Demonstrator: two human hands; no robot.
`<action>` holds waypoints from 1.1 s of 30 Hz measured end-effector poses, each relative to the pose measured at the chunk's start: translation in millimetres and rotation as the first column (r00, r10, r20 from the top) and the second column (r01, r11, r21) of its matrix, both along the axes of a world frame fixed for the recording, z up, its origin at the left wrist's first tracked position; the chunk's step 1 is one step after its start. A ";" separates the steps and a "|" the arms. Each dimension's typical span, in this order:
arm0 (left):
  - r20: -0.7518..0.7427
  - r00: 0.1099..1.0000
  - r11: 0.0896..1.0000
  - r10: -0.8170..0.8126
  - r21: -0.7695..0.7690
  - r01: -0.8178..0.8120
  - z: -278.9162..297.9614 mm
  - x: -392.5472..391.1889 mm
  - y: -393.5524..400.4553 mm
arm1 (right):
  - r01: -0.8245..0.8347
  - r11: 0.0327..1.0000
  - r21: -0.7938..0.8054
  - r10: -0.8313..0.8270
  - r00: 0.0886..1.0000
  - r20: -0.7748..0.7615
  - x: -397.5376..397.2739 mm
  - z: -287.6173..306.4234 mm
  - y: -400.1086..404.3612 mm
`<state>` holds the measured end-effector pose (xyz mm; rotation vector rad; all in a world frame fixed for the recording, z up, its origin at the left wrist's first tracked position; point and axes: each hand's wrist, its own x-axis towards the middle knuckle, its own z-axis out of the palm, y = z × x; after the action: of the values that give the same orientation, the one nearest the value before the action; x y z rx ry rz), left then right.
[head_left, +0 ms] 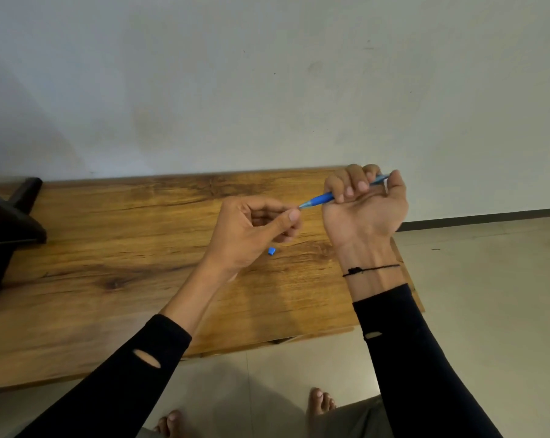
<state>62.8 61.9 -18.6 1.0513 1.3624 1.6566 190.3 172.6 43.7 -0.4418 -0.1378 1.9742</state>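
Observation:
My right hand (363, 203) is turned palm up above the right end of the wooden table (115, 248), its fingers curled round a blue pen (322, 198). The pen slants down to the left, its tip end sticking out of my fist. My left hand (251, 230) pinches that tip end between thumb and forefinger; whatever small part it holds is hidden by the fingertips. A small blue piece (271, 251), like a pen cap or plug, lies on the table just under my left hand.
A black stand or device (8, 229) sits at the table's left end. A pale wall (267, 90) rises right behind the table. The table's right edge ends near my right wrist, with tiled floor (488, 295) beyond. My bare feet (321, 403) are below the front edge.

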 end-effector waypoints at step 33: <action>0.359 0.925 0.963 0.124 0.182 -0.200 104.8 -3.5 -11.2 | -0.080 0.913 0.400 0.220 0.922 -0.317 -6.4 204.4 -70.8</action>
<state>59.2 50.7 86.2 0.7300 1.0791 2.0385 183.8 101.8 248.2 0.1903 -0.3257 2.0840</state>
